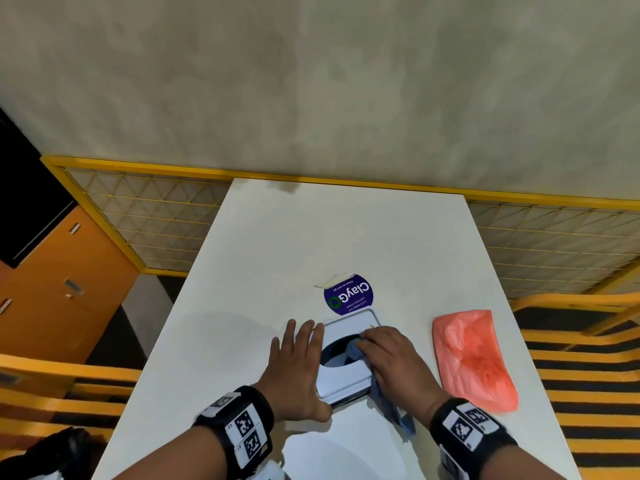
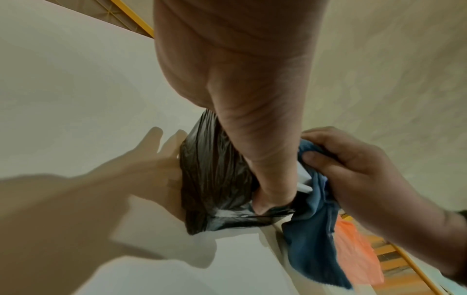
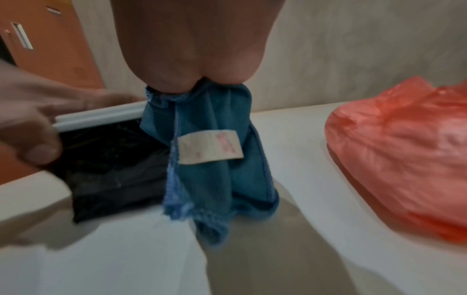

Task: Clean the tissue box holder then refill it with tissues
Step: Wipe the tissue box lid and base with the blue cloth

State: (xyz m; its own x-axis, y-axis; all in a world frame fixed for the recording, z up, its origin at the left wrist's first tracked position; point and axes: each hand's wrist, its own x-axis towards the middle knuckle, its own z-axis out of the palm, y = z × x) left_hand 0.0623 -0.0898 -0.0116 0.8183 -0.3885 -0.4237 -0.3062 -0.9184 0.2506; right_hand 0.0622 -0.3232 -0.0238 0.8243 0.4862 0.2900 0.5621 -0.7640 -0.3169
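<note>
The tissue box holder [image 1: 346, 358] sits near the counter's [image 1: 311, 237] front edge, about midway between its left and right edges, with its long axis running from the front edge toward the far edge, tilted slightly right. Its white top has an oval opening, and its sides look black and crinkled like plastic wrap in the wrist views.

The left hand [image 1: 294, 368] lies flat along the holder's left side, fingers straight and pointing toward the far edge, thumb hooked round the near left corner; it braces rather than grips. The right hand [image 1: 394, 362] is on the holder's right side, its fingers curled round a bunched blue cloth [image 1: 398, 410] and pressing it onto the top beside the opening, while the cloth's loose end trails over the near right corner toward the front edge.

A salmon plastic bag [image 1: 474, 362] lies near the right edge, well apart from the holder; whether it holds the refill tissues cannot be told. A round purple sticker [image 1: 349, 296] lies just beyond the holder's far end.

Cleaning appears under way, refilling not begun. Since the holder lies between both hands, any wiping stroke would probably follow its long axis against the left hand's bracing
</note>
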